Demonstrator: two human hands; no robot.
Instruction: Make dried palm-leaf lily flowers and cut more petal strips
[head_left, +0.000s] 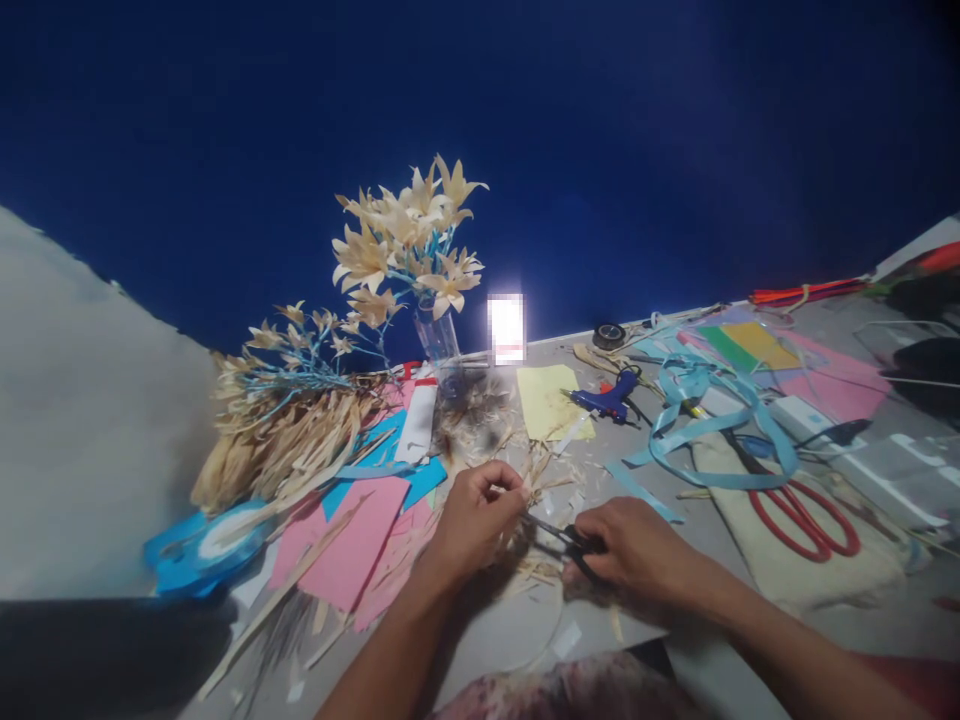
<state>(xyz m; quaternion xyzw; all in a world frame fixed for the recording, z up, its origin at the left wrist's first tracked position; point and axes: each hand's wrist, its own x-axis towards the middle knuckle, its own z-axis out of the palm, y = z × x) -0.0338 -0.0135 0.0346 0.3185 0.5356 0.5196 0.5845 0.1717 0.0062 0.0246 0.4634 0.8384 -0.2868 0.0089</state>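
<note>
My left hand is closed in a pinch above the middle of the table. A pale piece of dried husk sticks out at its fingertips, partly hidden by them. In my right hand is a pair of scissors with dark handles, its blades pointing left to the fingers of my left hand. Whether the blades touch the husk I cannot tell. Husk scraps lie under both hands. Behind them, pale husk flowers on light-blue stems stand in a clear vase.
At the left lie more flowers, a husk bundle, pink paper and a blue-and-white roll. To the right are a blue glue gun on yellow paper, light-blue ribbon and red-handled scissors. A bright screen glows behind.
</note>
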